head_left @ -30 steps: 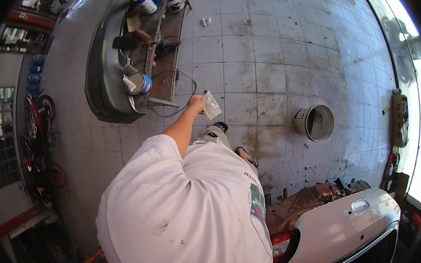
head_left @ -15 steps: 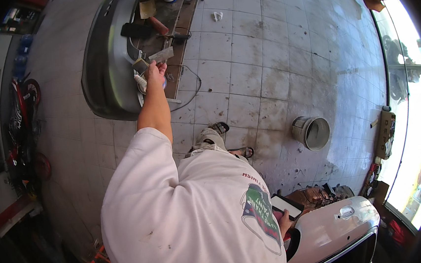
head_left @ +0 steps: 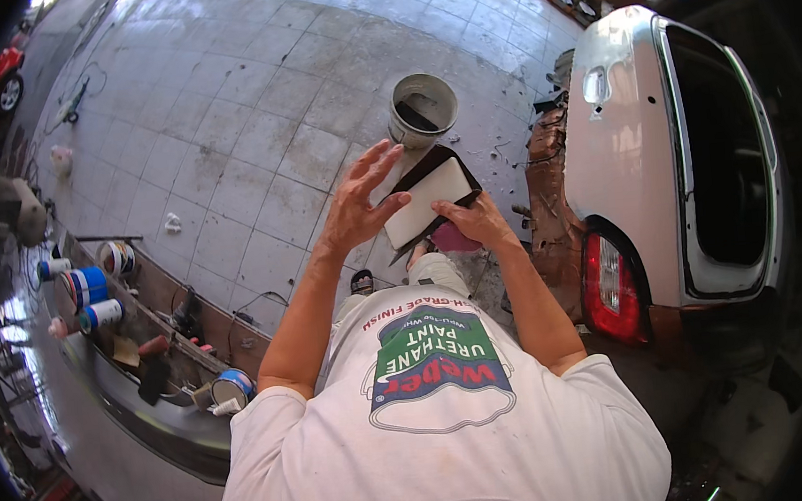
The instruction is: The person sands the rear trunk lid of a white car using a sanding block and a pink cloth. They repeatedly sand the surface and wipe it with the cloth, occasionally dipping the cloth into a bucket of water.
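Observation:
My right hand (head_left: 476, 216) grips a flat white block (head_left: 430, 201) along its lower right edge, thumb on top. Behind the block, a dark sheet (head_left: 438, 157) sticks out past its edges; I cannot tell its material. Something maroon (head_left: 457, 238) shows under my right hand, its kind unclear. With fingers spread, my left hand (head_left: 364, 197) is raised at the left side of the block and holds nothing. Just beyond both hands stands a grey bucket (head_left: 451, 105) with a dark object in it.
To the right is a pale car body section (head_left: 614, 149) with a red tail light (head_left: 611, 283). At left, a low bench (head_left: 223, 326) carries several paint cans (head_left: 102, 314) and tools beside a dark bumper (head_left: 151, 430). Debris dots the tiled floor (head_left: 252, 159).
My left hand has left the bench and come over to the block in front of me. The view has turned right, and the right hand with the block has come up to the middle.

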### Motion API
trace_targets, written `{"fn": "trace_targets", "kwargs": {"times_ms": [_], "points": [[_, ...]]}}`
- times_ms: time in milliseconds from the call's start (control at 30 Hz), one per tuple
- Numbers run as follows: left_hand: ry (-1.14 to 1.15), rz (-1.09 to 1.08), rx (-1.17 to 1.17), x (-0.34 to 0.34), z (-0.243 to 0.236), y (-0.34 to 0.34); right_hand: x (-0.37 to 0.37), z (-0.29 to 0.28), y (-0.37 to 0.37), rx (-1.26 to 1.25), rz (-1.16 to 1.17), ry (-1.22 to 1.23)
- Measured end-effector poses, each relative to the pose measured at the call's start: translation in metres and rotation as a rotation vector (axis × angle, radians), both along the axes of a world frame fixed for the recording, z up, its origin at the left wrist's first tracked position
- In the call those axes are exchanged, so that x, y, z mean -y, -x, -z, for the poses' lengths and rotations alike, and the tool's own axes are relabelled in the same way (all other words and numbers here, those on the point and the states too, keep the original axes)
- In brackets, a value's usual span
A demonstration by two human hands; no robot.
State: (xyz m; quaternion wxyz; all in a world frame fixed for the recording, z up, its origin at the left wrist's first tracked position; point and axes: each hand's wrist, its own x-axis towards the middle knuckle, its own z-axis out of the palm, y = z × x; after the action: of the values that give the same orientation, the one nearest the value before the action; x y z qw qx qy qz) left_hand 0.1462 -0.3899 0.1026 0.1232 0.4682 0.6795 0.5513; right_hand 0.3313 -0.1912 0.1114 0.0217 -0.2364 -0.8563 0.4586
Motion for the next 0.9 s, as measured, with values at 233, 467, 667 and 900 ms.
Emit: {"fn": "trace_targets", "kwargs": {"times_ms": [233, 467, 667, 900], "points": [[0.030, 0.446, -0.151, -0.175, -0.032, -0.017, -0.088, -0.008, -0.014, -0.251, 0.359, 0.299], [-0.038, 0.703, 0.436, -0.339, -0.023, -0.040, -0.212, -0.039, -0.042, -0.612, 0.531, 0.616], [0.082, 0.846, 1.399, -0.434, -0.027, -0.062, -0.314, -0.074, -0.053, -0.242, 0.657, 0.236], [0.111, 0.859, 1.635, -0.524, -0.044, -0.061, -0.385, -0.090, -0.052, -0.173, 0.707, -0.044]]}}
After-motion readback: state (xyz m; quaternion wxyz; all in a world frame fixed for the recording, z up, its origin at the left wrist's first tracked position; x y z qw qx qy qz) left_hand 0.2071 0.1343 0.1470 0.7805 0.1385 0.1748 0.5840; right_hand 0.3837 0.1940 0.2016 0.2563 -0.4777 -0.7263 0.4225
